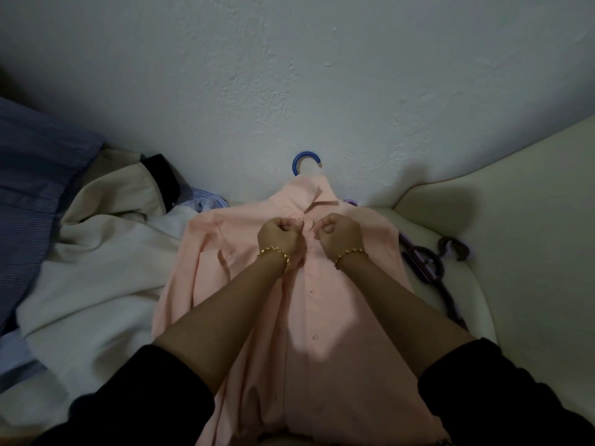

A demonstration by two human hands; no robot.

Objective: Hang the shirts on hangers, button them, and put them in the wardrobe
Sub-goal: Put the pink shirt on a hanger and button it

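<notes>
Both hands meet near the top of the pink shirt [322, 317]: the left hand [279, 235] and the right hand [342, 235], fingers curled, each pinch an edge of its front opening just below the collar. It lies front up on a pale cushion [515, 220], with a blue hanger hook [306, 160] showing above the collar. Dark purple hangers [428, 262] lie just right of it; a cream shirt [106, 252] and a blue striped shirt [32, 175] are heaped to its left.

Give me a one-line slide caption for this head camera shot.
Left hand and right hand pinch the pink shirt front below its collar, on a blue hanger.
</notes>
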